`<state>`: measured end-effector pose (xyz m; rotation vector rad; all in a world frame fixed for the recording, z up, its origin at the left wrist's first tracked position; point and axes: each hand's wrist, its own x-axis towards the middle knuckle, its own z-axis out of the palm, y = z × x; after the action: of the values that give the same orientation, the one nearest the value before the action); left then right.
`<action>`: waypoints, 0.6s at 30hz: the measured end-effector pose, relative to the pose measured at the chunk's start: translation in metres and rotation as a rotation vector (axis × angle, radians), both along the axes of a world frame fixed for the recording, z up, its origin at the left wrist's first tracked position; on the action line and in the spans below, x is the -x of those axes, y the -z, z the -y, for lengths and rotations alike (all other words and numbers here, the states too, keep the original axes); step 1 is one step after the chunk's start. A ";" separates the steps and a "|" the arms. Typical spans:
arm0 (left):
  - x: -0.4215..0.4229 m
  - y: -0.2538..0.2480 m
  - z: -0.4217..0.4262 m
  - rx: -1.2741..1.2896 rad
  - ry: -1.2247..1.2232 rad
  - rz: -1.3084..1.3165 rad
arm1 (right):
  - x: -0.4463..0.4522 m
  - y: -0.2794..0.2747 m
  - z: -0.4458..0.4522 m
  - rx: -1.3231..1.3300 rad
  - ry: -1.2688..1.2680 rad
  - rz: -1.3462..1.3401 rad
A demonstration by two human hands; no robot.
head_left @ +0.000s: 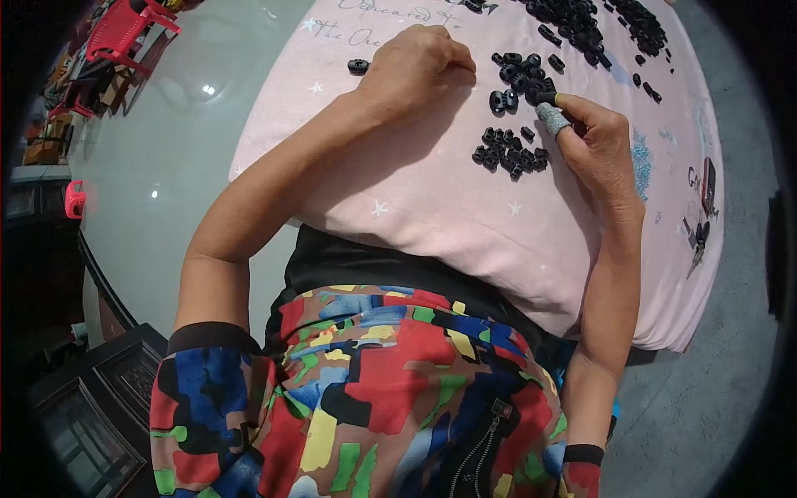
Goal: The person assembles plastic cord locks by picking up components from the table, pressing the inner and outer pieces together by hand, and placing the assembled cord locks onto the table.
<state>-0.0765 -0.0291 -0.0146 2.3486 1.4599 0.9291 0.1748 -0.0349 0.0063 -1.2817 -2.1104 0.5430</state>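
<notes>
My left hand (419, 70) is over the pink cloth (398, 178), back of the hand up, fingers curled together; anything inside them is hidden. Just left of it lies a black plastic piece (359, 66) that looks like a cord lock. My right hand (596, 145) has its thumb and forefinger closed at the right edge of a small pile of black cord-lock-like pieces (519, 73). A grey wrap (553, 119) covers the thumb, and a black cover with a yellow rim seems to sit on the forefinger. Nearer me is a cluster of smaller black parts (502, 153).
Larger heaps of black pieces (573, 29) spread along the far side. At the cloth's right edge lie a phone-like dark red object (708, 184) and keys (700, 241). A red plastic chair (124, 33) stands on the floor at far left.
</notes>
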 end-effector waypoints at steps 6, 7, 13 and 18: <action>0.013 -0.010 0.030 -0.034 0.037 -0.020 | -0.009 -0.002 -0.004 0.022 -0.015 0.005; 0.019 -0.008 0.036 -0.076 0.043 -0.015 | -0.011 -0.005 -0.003 0.060 -0.026 0.018; 0.071 -0.049 0.115 0.444 -0.014 -0.003 | -0.001 -0.006 0.003 0.006 -0.105 0.057; 0.110 -0.030 0.147 0.160 -0.263 -0.036 | -0.013 -0.004 -0.004 0.025 0.087 0.093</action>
<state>-0.1861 -0.1766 0.0151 2.1058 1.8168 0.7968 0.1875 -0.0305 0.0100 -1.4310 -2.1176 0.4825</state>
